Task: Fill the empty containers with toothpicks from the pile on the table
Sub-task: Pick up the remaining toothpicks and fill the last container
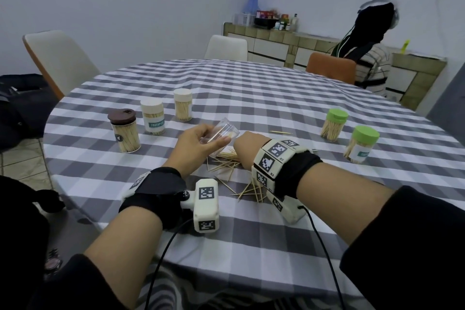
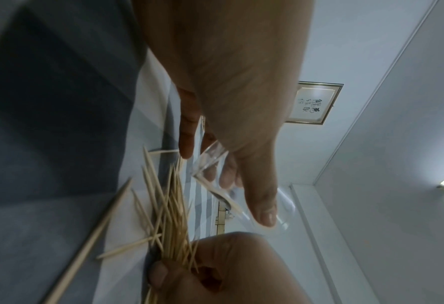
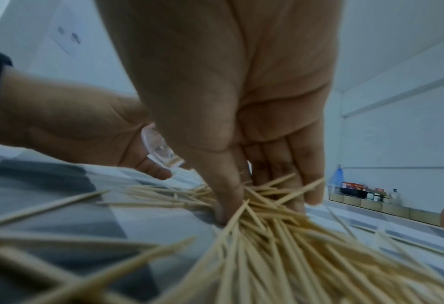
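My left hand (image 1: 201,142) grips a clear, lidless plastic container (image 1: 222,132), tilted over the checked tablecloth just left of the toothpick pile (image 1: 226,166). In the left wrist view, thumb and fingers wrap the container (image 2: 210,162), which looks empty. My right hand (image 1: 245,148) reaches down into the pile from the right. In the right wrist view its thumb and fingers (image 3: 223,211) close around a bunch of toothpicks (image 3: 267,236). The left wrist view shows that hand (image 2: 202,273) curled on the bundle (image 2: 174,226).
Filled, lidded containers stand at left: a brown-lidded one (image 1: 125,133) and two cream-lidded ones (image 1: 152,116) (image 1: 183,104). Two green-lidded ones (image 1: 334,127) (image 1: 361,145) stand at right. A stray toothpick (image 1: 280,132) lies beyond. Chairs ring the table; a person (image 1: 370,58) sits far right.
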